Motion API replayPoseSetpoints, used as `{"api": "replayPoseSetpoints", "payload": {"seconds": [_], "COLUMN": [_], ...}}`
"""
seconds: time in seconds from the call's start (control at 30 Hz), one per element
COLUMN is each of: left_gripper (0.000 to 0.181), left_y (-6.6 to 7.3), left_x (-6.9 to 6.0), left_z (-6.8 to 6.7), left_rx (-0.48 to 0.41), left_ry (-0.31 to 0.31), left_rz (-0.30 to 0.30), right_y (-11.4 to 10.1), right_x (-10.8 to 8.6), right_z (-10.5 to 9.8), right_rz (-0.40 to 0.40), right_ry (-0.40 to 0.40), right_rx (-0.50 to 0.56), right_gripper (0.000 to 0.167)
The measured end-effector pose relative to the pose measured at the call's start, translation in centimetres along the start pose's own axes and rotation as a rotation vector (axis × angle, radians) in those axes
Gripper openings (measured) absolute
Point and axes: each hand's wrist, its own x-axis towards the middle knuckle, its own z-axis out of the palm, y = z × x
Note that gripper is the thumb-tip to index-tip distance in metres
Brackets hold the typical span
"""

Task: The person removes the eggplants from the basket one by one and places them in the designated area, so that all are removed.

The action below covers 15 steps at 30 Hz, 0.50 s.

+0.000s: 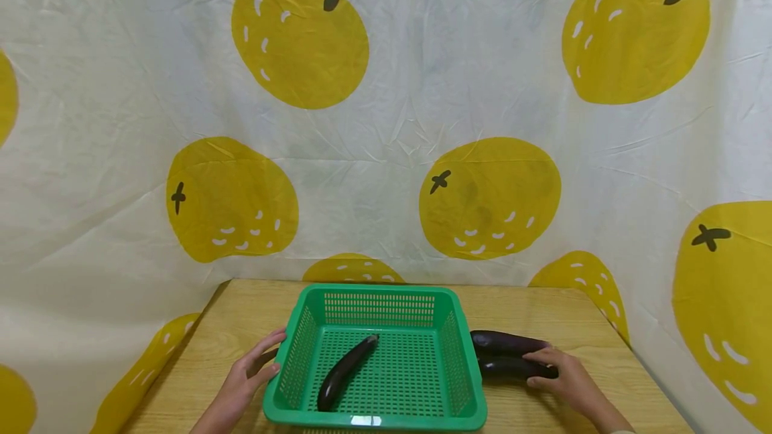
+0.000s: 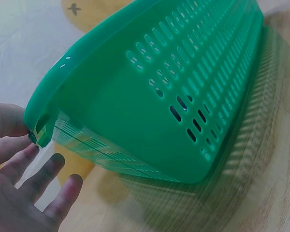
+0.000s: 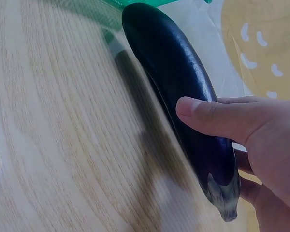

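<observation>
The front outer wall of the green plastic slotted basket (image 1: 374,289) is mostly cut off at the head view's lower edge, and both forearms run out of sight. Right of the basket, the right hand (image 1: 567,377) hides part of the long, glossy, dark-purple near eggplant (image 1: 505,368) that it grips between thumb and fingers; whether that eggplant's left end touches the basket, I cannot tell. The matching far eggplant (image 1: 503,341), also right of the basket, lies just behind it. Left of the basket, the left hand (image 1: 241,377) rests loosely spread fingers against the rim without clenching. Underneath the basket is a pale wood-grain tabletop (image 1: 259,310); behind it and at its sides hangs creased white cloth (image 1: 356,206) printed with yellow fruit. Eggplants number three: two right of the basket, plus one slender, curved inner eggplant (image 1: 345,375) slanting across the left half of its floor.
</observation>
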Motion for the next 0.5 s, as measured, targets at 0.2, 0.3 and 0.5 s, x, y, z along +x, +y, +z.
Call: {"api": "replayPoseSetpoints", "payload": {"seconds": [0.2,0.3,0.5], "left_gripper": [0.051,0.051,0.051], "left_y": [-0.17,-0.19,-0.2], "left_x": [0.02,0.02,0.08], "left_z": [-0.13,-0.16,-0.17], "left_rx": [-0.01,-0.01,-0.012], "left_ry": [-0.017,-0.018,-0.016], "left_rz": [0.007,0.01,0.004], "right_y": [0.06,0.06,0.19], "right_x": [0.06,0.14,0.14], "right_z": [0.18,0.25,0.36], "right_rz": [-0.01,-0.024,-0.035], "right_ry": [0.007,0.009,0.008], "right_rx": [-0.009,-0.018,-0.034], "right_gripper": [0.042,0.042,0.041]}}
